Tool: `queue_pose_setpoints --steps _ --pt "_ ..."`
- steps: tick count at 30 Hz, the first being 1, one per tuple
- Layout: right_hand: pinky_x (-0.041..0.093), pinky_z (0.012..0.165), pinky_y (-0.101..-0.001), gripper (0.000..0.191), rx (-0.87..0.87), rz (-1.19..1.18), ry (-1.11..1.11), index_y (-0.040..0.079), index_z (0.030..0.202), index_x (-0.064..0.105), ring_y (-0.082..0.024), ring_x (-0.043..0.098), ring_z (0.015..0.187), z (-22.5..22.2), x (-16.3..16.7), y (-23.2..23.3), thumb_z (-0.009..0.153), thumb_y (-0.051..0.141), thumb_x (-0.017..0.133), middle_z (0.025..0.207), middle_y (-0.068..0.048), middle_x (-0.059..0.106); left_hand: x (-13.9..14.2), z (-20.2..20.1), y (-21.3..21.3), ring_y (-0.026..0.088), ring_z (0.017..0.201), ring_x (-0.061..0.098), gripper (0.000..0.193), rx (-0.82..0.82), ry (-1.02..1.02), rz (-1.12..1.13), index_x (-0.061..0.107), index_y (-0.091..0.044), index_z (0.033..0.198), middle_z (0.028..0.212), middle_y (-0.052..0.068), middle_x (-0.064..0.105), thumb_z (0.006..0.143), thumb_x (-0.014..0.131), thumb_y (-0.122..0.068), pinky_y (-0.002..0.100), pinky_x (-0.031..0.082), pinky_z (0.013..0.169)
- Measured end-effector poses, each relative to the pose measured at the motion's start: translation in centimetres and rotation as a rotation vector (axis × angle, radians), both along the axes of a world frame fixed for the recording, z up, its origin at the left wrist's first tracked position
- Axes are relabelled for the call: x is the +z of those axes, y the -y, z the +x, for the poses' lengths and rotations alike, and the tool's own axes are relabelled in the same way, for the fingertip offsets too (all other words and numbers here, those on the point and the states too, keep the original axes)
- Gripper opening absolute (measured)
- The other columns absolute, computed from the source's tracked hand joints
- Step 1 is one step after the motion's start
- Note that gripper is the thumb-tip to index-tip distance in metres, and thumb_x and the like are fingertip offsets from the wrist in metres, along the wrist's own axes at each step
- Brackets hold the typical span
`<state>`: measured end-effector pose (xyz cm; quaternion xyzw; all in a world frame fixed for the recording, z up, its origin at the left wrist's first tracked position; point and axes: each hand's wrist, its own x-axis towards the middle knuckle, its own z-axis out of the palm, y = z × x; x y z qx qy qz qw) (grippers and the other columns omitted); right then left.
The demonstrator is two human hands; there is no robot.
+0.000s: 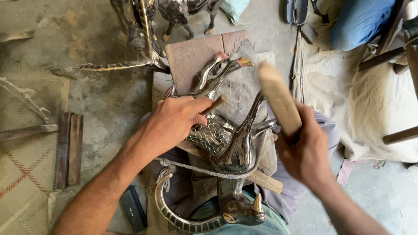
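Observation:
A shiny metal animal figure (233,148) with long legs and a curved horn lies across my lap on a worn cloth pad (244,93), tied down by a rope (196,169). My left hand (172,122) holds a small wooden-handled punch (215,104) against the figure's scale-patterned body. My right hand (305,148) grips a wooden mallet (278,98), raised and blurred, to the right of the punch. The figure's head with a brass-coloured horn tip (257,204) rests near my knee.
Other metal animal figures (174,11) stand at the top on the concrete floor. Wooden strips (69,150) lie on the left by a woven mat (26,165). A pale cloth (370,100), a blue cushion (359,21) and chair legs (400,135) fill the right. A dark flat box (133,209) lies by my leg.

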<state>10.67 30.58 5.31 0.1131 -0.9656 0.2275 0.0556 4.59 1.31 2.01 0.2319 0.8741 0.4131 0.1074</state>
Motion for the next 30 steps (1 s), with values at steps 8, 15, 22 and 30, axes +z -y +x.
queue_pose_setpoints --steps 8,15,22,30 --pt "0.051 0.064 -0.0433 0.051 -0.281 -0.285 0.011 0.002 0.133 0.054 -0.033 0.063 0.077 3.6 -3.0 0.6 0.083 0.002 0.062 0.099 -0.017 0.062 1.1 -0.1 -0.1 0.025 0.084 0.077 0.041 -0.146 -0.036 -0.102 0.07 -0.016 0.121 0.086 0.008 0.075 0.09 0.056 0.007 0.039 0.062 0.069" --pt "0.051 0.075 -0.0487 0.05 -0.171 0.271 0.062 0.005 0.134 0.058 -0.034 0.068 0.088 3.3 -1.9 -0.5 0.085 0.007 0.068 0.101 -0.016 0.068 0.6 0.2 1.9 0.029 0.075 0.073 0.026 0.156 -0.116 0.144 0.059 -0.003 0.104 0.085 0.013 0.07 0.092 0.078 -0.017 0.042 0.055 0.062" --pt "0.054 0.079 -0.0438 0.048 -0.155 -0.532 0.141 0.005 0.128 0.048 -0.028 0.066 0.092 0.4 -0.2 0.0 0.086 0.007 0.069 0.103 -0.015 0.067 0.1 0.2 1.7 0.03 0.072 0.072 0.027 0.087 -0.113 0.031 0.062 -0.003 0.106 0.086 0.013 0.07 0.09 0.076 -0.018 0.043 0.053 0.058" --pt "0.05 0.065 -0.0424 0.046 0.062 0.075 0.024 0.009 0.136 0.055 -0.027 0.065 0.073 -7.7 3.0 3.8 0.091 0.002 0.059 0.088 -0.013 0.067 -0.5 0.9 1.3 0.02 0.07 0.074 0.024 0.178 -0.08 0.043 0.063 -0.002 0.112 0.084 0.012 0.072 0.091 0.07 -0.012 0.034 0.057 0.05"
